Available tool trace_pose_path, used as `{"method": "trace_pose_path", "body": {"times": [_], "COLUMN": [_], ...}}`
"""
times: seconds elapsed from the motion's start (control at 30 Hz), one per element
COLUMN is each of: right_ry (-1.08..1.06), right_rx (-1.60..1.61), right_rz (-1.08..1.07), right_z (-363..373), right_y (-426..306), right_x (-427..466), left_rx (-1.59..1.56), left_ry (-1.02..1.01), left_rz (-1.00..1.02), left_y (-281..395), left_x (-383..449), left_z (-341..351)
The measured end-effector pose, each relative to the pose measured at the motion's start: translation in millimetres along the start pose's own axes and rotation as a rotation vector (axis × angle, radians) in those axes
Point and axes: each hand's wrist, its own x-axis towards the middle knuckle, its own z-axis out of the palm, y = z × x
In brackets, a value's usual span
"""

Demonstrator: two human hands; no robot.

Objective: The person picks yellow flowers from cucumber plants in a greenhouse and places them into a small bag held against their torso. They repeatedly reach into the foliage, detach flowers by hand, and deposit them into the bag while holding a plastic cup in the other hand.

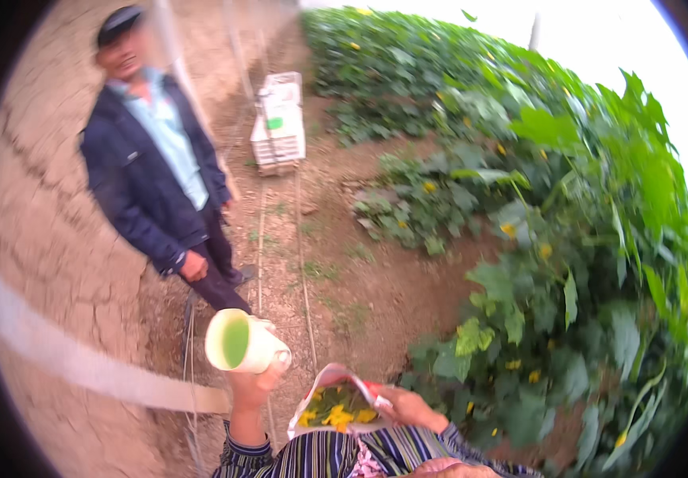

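Observation:
My left hand [255,379] grips a pale cup [263,346], tilted so that its round mouth shows. Inside the cup there is bright green, perhaps a liquid. My right hand [409,408] holds the rim of an open white bag [339,371] with a red patch on it, close against my striped top. Yellow flowers [339,416] and green plant matter lie in the bag. The bag's lower part is hidden from view. The cup is to the left of the bag and apart from it.
A person in a dark jacket [134,173] stands ahead on the left by a cracked earthen wall [39,197]. Two thin rails [303,269] run along the path to stacked white crates [281,146]. Leafy vines [535,358] with yellow flowers crowd the right. A pale slanting post [111,376] crosses the left.

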Motion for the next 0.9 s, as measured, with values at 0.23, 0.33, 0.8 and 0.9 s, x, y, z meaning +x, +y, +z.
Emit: {"method": "trace_pose_path", "body": {"times": [0.23, 0.33, 0.8, 0.9], "right_ry": [0.136, 0.354, 0.575, 0.566], "right_rx": [-0.044, -0.062, 0.074, 0.14], "right_rz": [0.276, 0.353, 0.825, 0.85], "right_z": [-77, -87, -162, -182], "right_y": [8, 33, 86, 107], "right_x": [84, 116, 262, 273], "left_rx": [-0.051, -0.132, -0.292, -0.343], "left_ry": [-0.262, -0.386, -0.828, -0.897], "left_rz": [0.037, -0.026, -0.13, -0.147], "left_y": [-67, -114, -252, -272], "left_x": [130, 191, 412, 431], "left_z": [55, 86, 276, 328]}}
